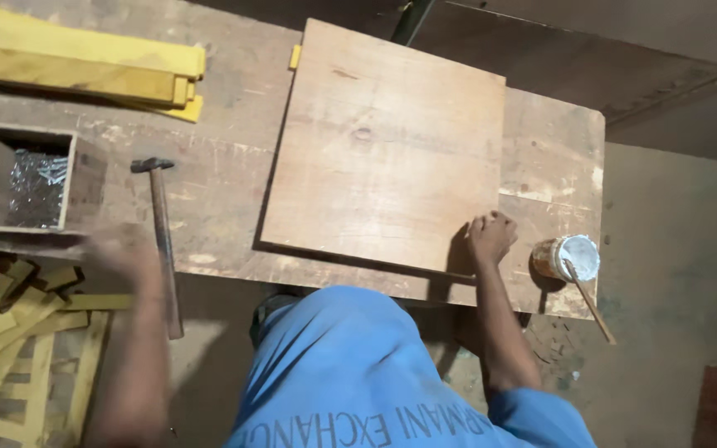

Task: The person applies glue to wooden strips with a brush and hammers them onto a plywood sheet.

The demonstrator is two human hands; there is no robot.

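Note:
A square plywood board (383, 141) lies flat on a worn wooden workbench (553, 158). My right hand (490, 237) is curled in a fist around the board's near right corner. My left hand (118, 253) is blurred by motion at the bench's near left edge, right beside the wooden handle of a hammer (162, 241). The hammer lies on the bench with its metal head pointing away from me. Whether the left hand holds anything is hidden by the blur.
An open wooden box (18, 178) with shiny nails sits at the left. Yellow wood strips (85, 66) are stacked at the far left, with more (10, 332) piled below the bench. A small can of white paste (568, 257) with a stick (592, 305) stands near my right hand.

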